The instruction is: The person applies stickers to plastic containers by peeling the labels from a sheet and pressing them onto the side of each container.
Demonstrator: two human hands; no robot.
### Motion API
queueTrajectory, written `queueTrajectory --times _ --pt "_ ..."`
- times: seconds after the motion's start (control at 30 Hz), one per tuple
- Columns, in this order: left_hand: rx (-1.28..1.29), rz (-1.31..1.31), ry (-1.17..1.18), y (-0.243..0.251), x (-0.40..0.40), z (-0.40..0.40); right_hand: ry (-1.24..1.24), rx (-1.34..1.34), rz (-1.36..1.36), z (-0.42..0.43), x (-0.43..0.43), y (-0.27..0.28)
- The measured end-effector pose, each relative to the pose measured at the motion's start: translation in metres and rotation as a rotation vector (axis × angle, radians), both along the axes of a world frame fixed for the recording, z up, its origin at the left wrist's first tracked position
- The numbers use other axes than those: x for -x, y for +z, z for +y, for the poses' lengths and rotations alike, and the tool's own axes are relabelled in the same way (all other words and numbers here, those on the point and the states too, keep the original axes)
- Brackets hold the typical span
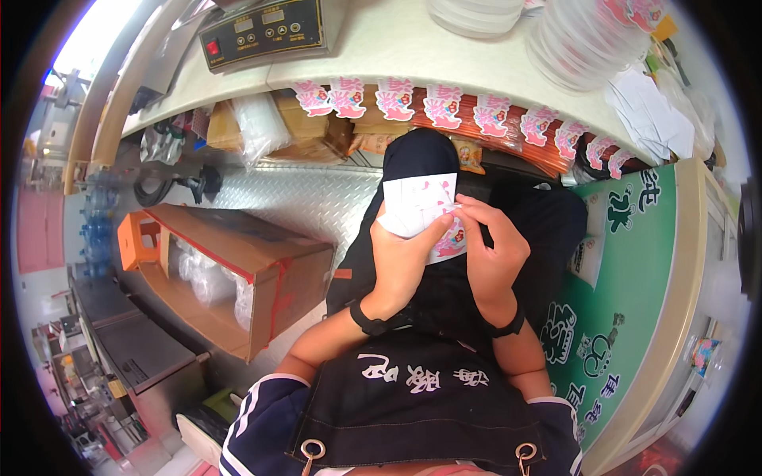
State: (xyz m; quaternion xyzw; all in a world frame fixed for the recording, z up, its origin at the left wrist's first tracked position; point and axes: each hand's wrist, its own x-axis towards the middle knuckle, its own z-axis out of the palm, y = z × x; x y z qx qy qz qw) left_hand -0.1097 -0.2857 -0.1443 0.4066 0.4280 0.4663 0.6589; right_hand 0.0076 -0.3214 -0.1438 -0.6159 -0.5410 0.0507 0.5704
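My left hand (pixel 400 256) holds a white sticker sheet (pixel 411 199) above my lap, its thumb lying across the lower part. Pink cartoon prints show on the sheet, and a pink sticker (pixel 447 243) is visible beneath my left thumb. My right hand (pixel 497 247) has thumb and forefinger pinched together at the sheet's right edge. Whether a peeled sticker lies between those fingertips is too small to tell. Several matching pink stickers (pixel 442 106) hang in a row from the front edge of the counter (pixel 381 50).
Stacked clear plastic containers (pixel 586 44) and white paper pieces (pixel 652 113) lie on the counter's right. A control box (pixel 262 35) stands at its left. An open cardboard box (pixel 297 291) with plastic-wrapped goods is on the floor. A green-fronted cabinet (pixel 631 285) borders my right.
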Motion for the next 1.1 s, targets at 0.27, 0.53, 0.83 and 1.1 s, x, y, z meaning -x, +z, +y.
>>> queueTrajectory --times 0.27,0.53,0.83,1.1 --pt "0.017 -0.045 0.065 -0.004 0.006 0.003 0.008 -0.039 -0.215 0.010 0.011 -0.012" --pt "0.153 -0.316 -0.008 -0.013 0.046 0.041 0.135 -0.149 -0.561 0.056 0.023 -0.008" --pt "0.247 -0.236 0.048 -0.056 0.124 0.088 0.570 -0.336 -0.954 0.105 0.053 -0.008" --pt "0.359 -0.283 0.371 -0.136 0.182 0.102 0.070 -0.335 -0.473 0.223 0.134 0.011"
